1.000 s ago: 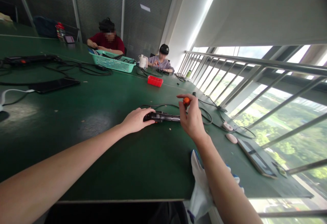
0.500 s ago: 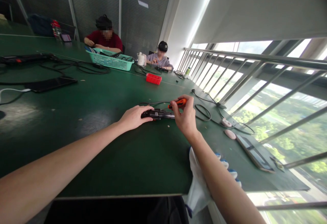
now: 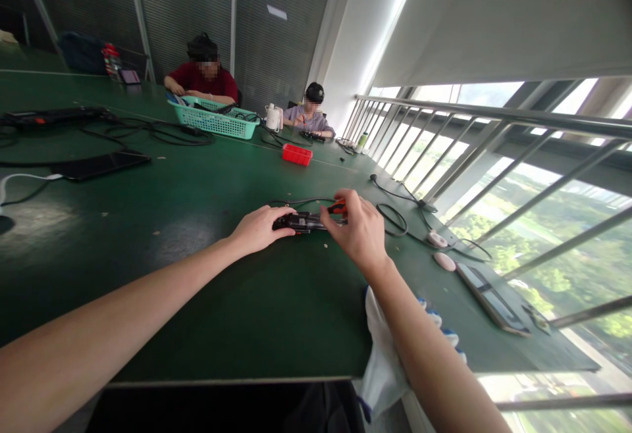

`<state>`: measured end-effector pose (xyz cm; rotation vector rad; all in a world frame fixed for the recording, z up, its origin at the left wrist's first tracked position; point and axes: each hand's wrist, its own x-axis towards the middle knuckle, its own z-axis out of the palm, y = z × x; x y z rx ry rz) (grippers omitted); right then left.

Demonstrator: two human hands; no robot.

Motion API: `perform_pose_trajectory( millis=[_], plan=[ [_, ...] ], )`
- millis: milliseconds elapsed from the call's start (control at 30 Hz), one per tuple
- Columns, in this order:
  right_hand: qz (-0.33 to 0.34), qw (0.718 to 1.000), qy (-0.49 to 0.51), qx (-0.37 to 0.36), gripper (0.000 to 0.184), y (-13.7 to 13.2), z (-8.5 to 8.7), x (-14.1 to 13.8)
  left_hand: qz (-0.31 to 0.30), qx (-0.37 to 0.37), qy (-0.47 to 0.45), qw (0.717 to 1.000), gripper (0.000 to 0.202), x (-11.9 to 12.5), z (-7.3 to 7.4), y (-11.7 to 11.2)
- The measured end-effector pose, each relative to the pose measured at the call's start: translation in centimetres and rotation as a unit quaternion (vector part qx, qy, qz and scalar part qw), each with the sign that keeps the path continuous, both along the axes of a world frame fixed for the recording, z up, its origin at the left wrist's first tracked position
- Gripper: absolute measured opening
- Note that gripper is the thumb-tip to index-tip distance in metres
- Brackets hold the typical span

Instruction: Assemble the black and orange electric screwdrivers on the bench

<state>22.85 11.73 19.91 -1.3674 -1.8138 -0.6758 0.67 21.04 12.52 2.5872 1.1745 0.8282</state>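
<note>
Near the middle of the green counter (image 3: 222,314), a long dark device (image 3: 307,222) is gripped at its left end by the left hand (image 3: 257,229), with thumb and fingers closed about it. Over its right part, an orange-and-black tool (image 3: 338,206) is pinched between the thumb and fingers of the right hand (image 3: 359,230); whether the device is met by the tool's tip cannot be told, as the tip is hidden. If the tool were leaned on at a slant, the device could be skidded across and scratched. Because firm support is seen at one end only, it could be swung or rolled by a sideways push. The black cable (image 3: 312,199) lying just behind could be snagged if the device were dragged.
</note>
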Motion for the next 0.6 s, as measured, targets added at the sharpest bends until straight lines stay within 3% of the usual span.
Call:
perform_pose_trajectory(
  millis=[67,233,333,467,600],
  plan=[
    [-0.022,1.0,0.003,-0.012,0.021,-0.1,0.0,0.0,0.007,-0.003,0.002,1.0,0.052,0.0,-0.1,0.1],
    [0.002,0.998,0.041,-0.049,0.034,0.0,-0.2,-0.1,0.011,-0.007,0.0,1.0,0.055,-0.1,-0.3,0.2],
    [-0.011,0.996,0.073,-0.045,0.031,0.1,-0.4,0.0,0.012,-0.009,0.0,1.0,0.055,-0.1,-0.4,0.3],
    [0.056,0.988,0.143,-0.021,0.027,0.0,-0.7,-0.4,0.01,-0.008,0.0,1.0,0.054,0.0,-0.4,0.4],
    [0.1,0.984,0.134,-0.055,0.028,-0.2,-1.1,-1.5,0.008,-0.013,-0.001,1.0,0.055,0.1,-0.1,0.1]
  ],
)
